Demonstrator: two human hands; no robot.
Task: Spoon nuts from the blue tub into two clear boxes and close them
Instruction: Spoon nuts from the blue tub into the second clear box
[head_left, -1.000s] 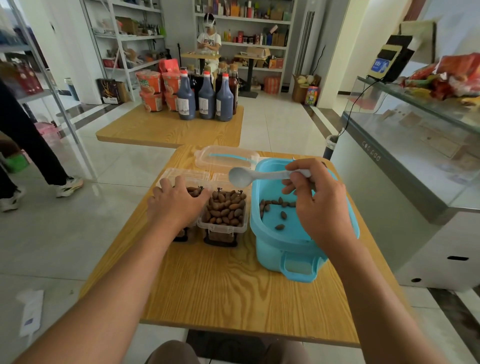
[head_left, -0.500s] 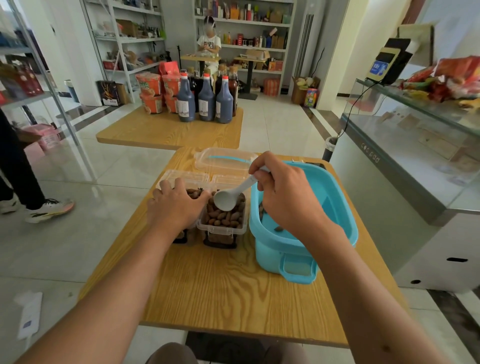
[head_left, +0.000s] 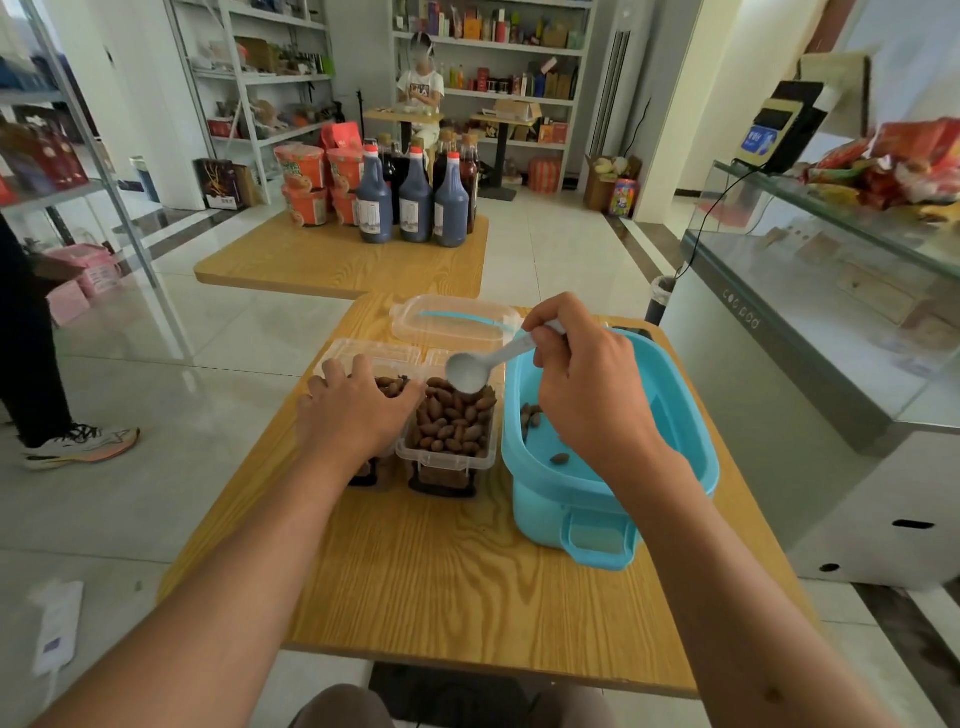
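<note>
On the desk (head_left: 467, 587) nearest me I count one blue tub (head_left: 597, 499), just under my right hand (head_left: 587, 395), and two clear boxes side by side to the left of those fingers. Both forearms reach forward over the wood. My right hand hangs above the tub's left rim, knuckles up, its fingers curled tight round the handle of one pale spoon (head_left: 485, 364). The spoon slants down and left from the fingers, its bowl tipped over the far end of the right clear box (head_left: 449, 441); I cannot tell whether anything is left in the bowl. That box is heaped with nuts (head_left: 452, 421). A few loose nuts lie on the tub floor below my right wrist.

My left hand (head_left: 358, 410) lies palm down on the left clear box (head_left: 371, 470), fingers spread and fairly straight over its top, with some nuts showing past the fingertips. Both boxes have their lids folded back beyond my fingers. Farther out from the spoon sits one clear tub lid (head_left: 452, 325) with a blue seal, lying flat at the desk's far edge.
</note>
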